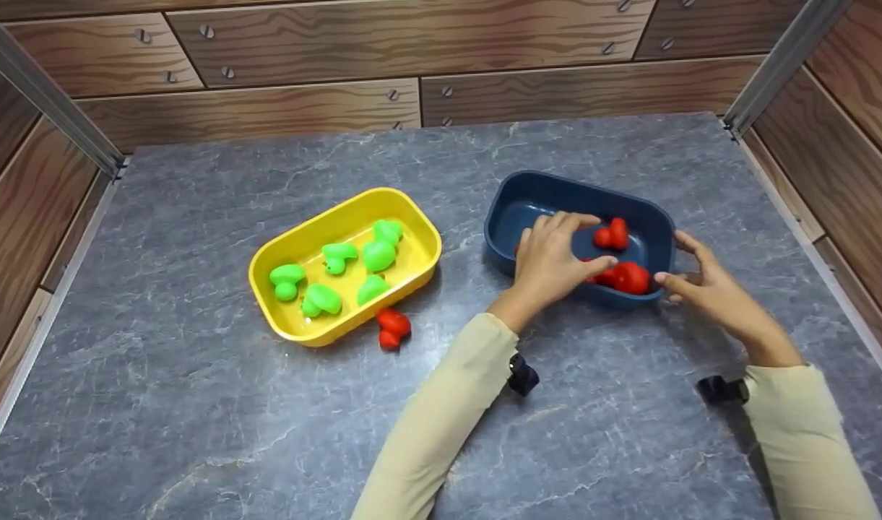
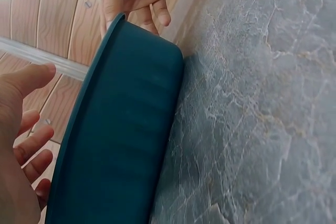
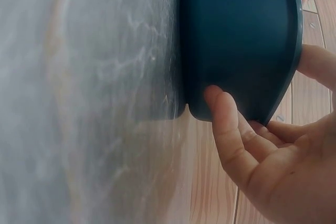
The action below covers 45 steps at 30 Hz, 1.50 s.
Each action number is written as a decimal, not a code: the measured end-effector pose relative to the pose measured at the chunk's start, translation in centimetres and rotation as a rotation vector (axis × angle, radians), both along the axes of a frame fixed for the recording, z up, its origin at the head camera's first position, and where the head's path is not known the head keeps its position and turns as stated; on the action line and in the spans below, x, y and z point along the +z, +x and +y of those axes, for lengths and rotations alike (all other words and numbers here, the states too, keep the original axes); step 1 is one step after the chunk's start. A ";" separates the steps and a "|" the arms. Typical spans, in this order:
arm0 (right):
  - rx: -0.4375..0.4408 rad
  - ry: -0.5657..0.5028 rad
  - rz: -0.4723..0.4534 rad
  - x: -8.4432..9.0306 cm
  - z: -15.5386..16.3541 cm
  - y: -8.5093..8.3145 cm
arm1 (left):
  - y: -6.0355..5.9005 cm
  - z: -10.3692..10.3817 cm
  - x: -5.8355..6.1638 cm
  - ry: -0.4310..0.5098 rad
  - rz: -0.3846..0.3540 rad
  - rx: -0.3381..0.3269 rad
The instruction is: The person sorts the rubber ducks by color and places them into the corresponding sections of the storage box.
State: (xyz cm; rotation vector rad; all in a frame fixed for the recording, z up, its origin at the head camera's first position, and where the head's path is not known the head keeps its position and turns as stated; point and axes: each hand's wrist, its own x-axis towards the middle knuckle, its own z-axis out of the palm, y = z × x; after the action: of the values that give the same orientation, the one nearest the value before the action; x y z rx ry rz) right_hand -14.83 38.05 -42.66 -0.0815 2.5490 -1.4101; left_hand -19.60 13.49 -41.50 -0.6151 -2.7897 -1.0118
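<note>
My left hand [image 1: 552, 260] hangs over the navy-blue bin [image 1: 511, 217], fingers spread and thumb apart, with nothing seen in its grasp. Several small red toys, rounded like rubber ducks, lie in this bin; one red toy duck [image 1: 612, 235] sits toward the back, another [image 1: 631, 278] at the front right corner. The left hand partly covers others. At the bin's right end my right hand [image 1: 719, 296] holds the rim and outer wall. In the right wrist view its fingers [image 3: 226, 124] bend against the outside wall, the thumb at the rim.
A yellow bin [image 1: 267, 307] stands to the left, holding several green toy ducks [image 1: 321, 300]. Beside its front wall, one red toy duck [image 1: 393, 328] lies on the grey marbled table [image 1: 217, 412]. Wood-patterned panels [image 1: 303, 43] border the back and sides.
</note>
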 end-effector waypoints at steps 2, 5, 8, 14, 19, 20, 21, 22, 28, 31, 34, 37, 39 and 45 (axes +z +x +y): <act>0.002 0.009 -0.001 0.1 0.0 0.0 | 0.1 -0.2 0.0 0.019 0.004 -0.005; 0.003 0.014 -0.002 0.1 0.0 0.1 | 0.2 -0.6 0.1 0.048 0.009 -0.010; -0.001 0.009 -0.001 0.1 0.0 0.1 | 0.5 -1.0 0.3 0.081 0.009 -0.019; -0.010 -0.005 -0.009 0.1 0.0 0.1 | 1.3 -1.6 0.8 0.136 0.008 -0.058; -0.010 0.002 -0.006 0.2 0.0 0.1 | 2.3 -2.3 1.1 0.182 0.037 -0.101; -0.010 0.004 -0.006 0.2 0.0 0.1 | 2.5 -2.5 1.1 0.188 0.043 -0.108; -0.011 0.006 -0.007 0.2 0.0 0.0 | 2.7 -2.6 1.2 0.192 0.051 -0.114; -0.011 0.007 -0.008 0.1 0.0 0.0 | 2.9 -2.8 1.2 0.198 0.060 -0.120; -0.005 0.002 0.002 -0.1 0.0 -0.1 | 4.1 -4.0 1.4 0.251 0.068 -0.171; 0.001 0.008 0.010 -0.1 0.1 0.0 | 4.6 -4.7 1.4 0.259 0.047 -0.199; 0.004 0.016 0.012 0.0 0.1 0.0 | 4.9 -5.4 1.4 0.273 0.033 -0.225; 0.001 0.015 0.002 0.1 0.0 0.0 | 5.0 -6.3 1.5 0.294 0.037 -0.252; -0.003 0.013 -0.003 0.1 0.0 -0.1 | 5.0 -7.0 1.6 0.311 0.037 -0.271; -0.007 0.006 0.001 -0.1 0.0 -0.1 | 5.2 -9.5 1.8 0.362 0.025 -0.280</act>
State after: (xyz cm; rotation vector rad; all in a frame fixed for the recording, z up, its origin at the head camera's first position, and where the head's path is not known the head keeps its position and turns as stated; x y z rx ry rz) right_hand -14.91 38.05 -42.72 -0.0730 2.5566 -1.4058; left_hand -14.44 4.00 -39.70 -0.9680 -2.4474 -1.5012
